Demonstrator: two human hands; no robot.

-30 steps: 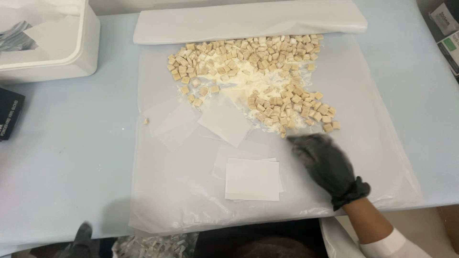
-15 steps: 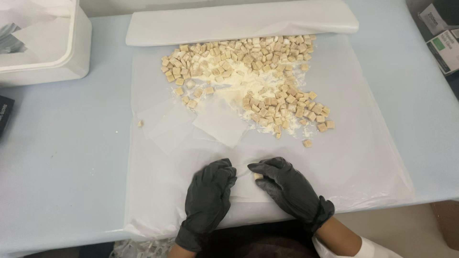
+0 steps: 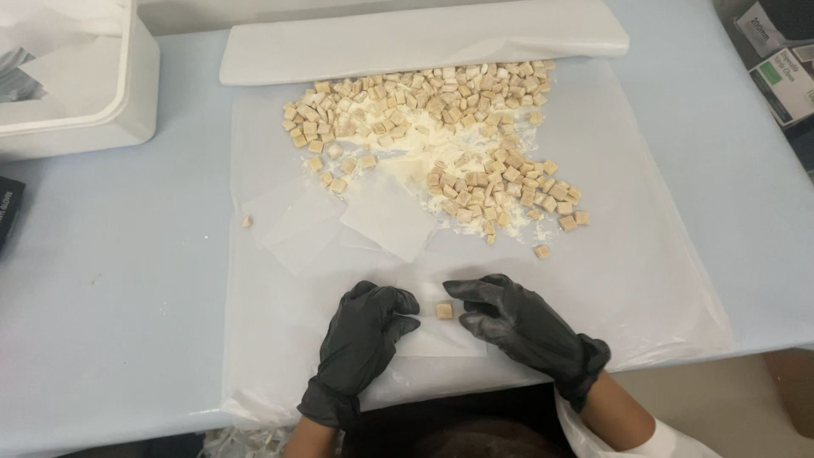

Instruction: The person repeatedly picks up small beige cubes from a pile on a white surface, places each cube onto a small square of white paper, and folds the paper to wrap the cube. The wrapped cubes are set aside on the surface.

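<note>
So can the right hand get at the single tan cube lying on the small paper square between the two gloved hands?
Probably yes. The right hand rests beside the small tan cube on the white paper square, fingers just apart from it. Nothing lies between them; the left hand sits on the other side.

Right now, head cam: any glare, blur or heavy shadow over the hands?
Head view: light is even and soft, with only faint shadows under the left hand and right hand; mild sheen on the black gloves and the translucent sheet; the small cube between the hands is sharp, no motion blur.
</note>
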